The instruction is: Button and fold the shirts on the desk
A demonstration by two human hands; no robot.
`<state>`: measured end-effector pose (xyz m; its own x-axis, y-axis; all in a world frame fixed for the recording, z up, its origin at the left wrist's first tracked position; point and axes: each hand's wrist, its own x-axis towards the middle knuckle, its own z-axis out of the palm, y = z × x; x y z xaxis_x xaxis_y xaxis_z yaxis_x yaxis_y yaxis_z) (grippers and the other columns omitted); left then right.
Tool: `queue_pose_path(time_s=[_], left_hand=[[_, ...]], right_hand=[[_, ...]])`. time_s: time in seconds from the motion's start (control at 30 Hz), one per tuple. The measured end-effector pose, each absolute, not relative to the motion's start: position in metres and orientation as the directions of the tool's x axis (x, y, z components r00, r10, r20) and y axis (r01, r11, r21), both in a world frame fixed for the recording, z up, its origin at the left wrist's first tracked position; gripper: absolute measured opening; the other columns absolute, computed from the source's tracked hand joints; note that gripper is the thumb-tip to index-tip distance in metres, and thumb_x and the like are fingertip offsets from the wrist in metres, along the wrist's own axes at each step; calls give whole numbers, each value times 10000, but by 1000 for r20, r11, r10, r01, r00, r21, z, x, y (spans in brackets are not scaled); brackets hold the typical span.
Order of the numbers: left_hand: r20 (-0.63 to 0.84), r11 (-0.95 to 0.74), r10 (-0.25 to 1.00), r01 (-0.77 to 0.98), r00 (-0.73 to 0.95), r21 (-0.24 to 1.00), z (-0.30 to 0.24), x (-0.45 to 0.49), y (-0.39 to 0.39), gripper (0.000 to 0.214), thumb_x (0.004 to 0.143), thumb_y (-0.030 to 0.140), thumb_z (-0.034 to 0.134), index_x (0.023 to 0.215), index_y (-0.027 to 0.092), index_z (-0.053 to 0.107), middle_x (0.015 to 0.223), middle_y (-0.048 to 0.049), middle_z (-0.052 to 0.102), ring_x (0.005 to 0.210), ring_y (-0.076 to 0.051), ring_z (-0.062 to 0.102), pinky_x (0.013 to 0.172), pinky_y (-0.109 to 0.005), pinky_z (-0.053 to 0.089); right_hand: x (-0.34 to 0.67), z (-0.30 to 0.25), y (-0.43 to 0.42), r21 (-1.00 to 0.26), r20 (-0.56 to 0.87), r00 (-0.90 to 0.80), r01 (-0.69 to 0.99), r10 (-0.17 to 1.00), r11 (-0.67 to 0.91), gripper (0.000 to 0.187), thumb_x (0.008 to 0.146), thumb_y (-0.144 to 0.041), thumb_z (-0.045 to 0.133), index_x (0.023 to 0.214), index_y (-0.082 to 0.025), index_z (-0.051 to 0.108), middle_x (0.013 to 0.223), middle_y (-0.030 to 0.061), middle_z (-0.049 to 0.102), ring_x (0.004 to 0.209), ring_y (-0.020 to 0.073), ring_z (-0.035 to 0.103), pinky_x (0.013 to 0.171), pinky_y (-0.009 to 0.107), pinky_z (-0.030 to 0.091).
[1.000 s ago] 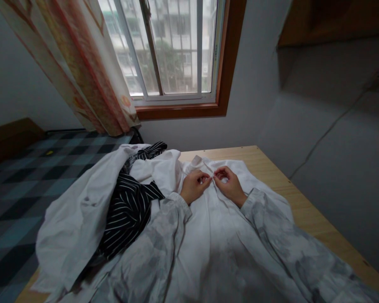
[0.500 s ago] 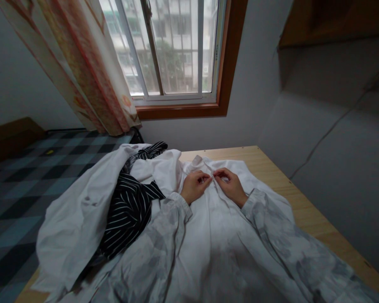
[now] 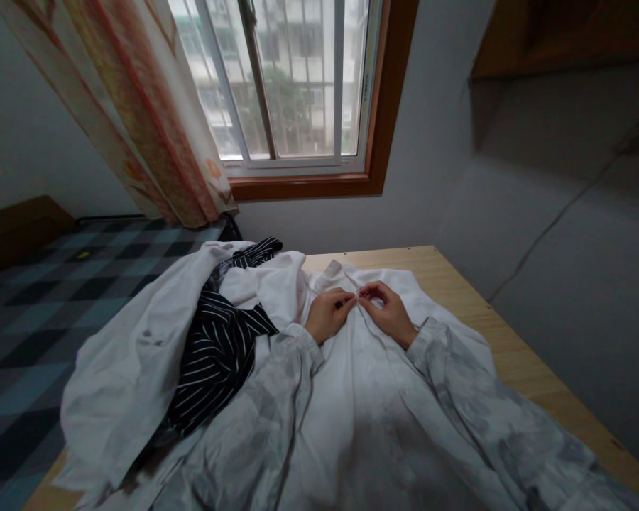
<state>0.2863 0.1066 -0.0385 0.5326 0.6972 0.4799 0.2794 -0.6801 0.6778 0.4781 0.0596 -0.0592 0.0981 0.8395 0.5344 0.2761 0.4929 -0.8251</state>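
Note:
A white shirt [image 3: 346,383] lies spread out in front of me, its collar toward the window. My left hand [image 3: 330,312] pinches the front edge of the shirt a little below the collar. Facing it, my right hand [image 3: 388,312] pinches the same front edge, thumb and forefinger together. The fingertips of both hands nearly meet. Any button between them is too small to make out. Both forearms, in grey patterned sleeves, rest over the shirt.
Left of the shirt lies a heap of clothes: a white garment [image 3: 122,369] and a black striped one [image 3: 213,362]. Everything rests on a wooden table [image 3: 532,376]. A bed with a checked cover [image 3: 21,326] stands at the left. Behind are a curtain [image 3: 154,128] and a window [image 3: 298,85].
My right fingers have shifted slightly at the shirt's edge, with the forefinger more bent. My left hand has barely moved. The clothes lie as before.

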Motion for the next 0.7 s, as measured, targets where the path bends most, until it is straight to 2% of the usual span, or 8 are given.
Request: queue_pose_path(time_s=[0.27,0.47,0.7], left_hand=[[472,-697,673,276,569,662,-36,288,106,298,1053,309,569,953,174,815,814,-50,699,756,-165,612,719,-286,450],[399,-592,761,296,512,749,-34,291,100,304,1008,388,641,974,165,845,881,-64,807,761,-175,681,701,-272,482],[380,-592,759,320,528,739,-35,290,102,314,1006,320,598,913,160,852,836,-47,809,724,-163,659,667,-257,444]], right_hand=[[476,-58,58,-824,521,111,323,846,465,231,908,-398,792,1027,-241,671,959,34,732,833,212,691,823,368,588],[474,-56,56,-778,550,71,406,832,480,151,941,-367,724,993,-245,651,952,43,733,855,226,708,832,381,597],[474,-59,58,-802,530,84,373,844,466,198,922,-362,754,989,-247,607,945,33,724,848,215,715,834,373,597]])
